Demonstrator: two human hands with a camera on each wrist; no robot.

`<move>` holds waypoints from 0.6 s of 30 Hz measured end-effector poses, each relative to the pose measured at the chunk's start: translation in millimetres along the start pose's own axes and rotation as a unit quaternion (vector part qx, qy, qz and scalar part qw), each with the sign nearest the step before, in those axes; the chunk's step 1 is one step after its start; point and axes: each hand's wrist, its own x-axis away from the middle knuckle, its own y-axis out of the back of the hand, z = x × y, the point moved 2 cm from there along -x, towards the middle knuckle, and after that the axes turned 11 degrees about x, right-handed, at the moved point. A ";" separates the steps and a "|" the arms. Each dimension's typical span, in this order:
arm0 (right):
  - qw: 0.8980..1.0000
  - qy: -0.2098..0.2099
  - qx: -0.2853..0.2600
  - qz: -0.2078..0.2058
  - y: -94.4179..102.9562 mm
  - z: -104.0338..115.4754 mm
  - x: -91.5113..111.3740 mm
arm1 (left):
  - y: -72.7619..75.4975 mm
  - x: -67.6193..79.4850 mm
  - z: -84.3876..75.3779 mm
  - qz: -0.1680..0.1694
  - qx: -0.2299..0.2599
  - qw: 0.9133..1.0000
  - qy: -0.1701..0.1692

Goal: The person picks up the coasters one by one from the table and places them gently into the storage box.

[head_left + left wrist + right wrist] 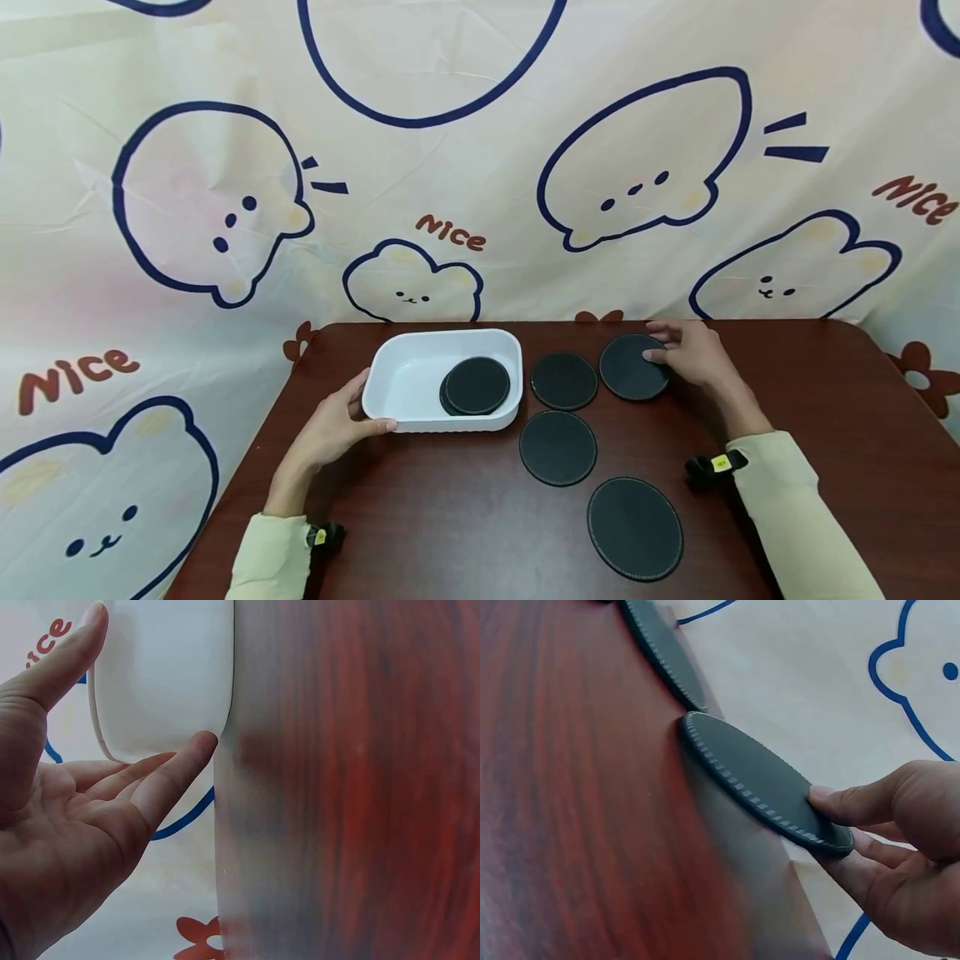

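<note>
A white plastic tray [405, 383] stands at the back of the table, two round black coasters [477, 386] stacked unevenly at its right end. My left hand [333, 425] holds the tray's left end, thumb at the front corner and fingers spread along the end wall. With thumb on top and fingers beneath, my right hand [693, 354] pinches the right edge of a black stitched coaster [757, 776]. In the right wrist view that edge is raised off the table, while the far edge sits low beside another coaster [664, 652].
Three more black coasters lie on the brown table [450, 517]: one right of the tray [564, 381], one in front of it [558, 447], and one nearer the front [635, 529]. A patterned cloth [420, 183] hangs behind the table's back edge.
</note>
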 end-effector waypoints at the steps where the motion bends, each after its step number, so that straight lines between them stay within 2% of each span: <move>1: 1.000 -0.001 -0.003 0.006 1.4 -0.8 0.5 | -0.2 0.2 -0.1 0.001 0.001 1.000 -0.001; 9: 0.998 -0.005 -0.008 0.056 8.2 -4.4 4.0 | -1.1 0.0 -1.2 0.001 0.000 1.000 0.003; 18: 0.997 0.007 -0.047 0.066 9.8 -4.4 8.4 | -1.0 -0.8 -2.2 0.004 -0.004 1.000 0.006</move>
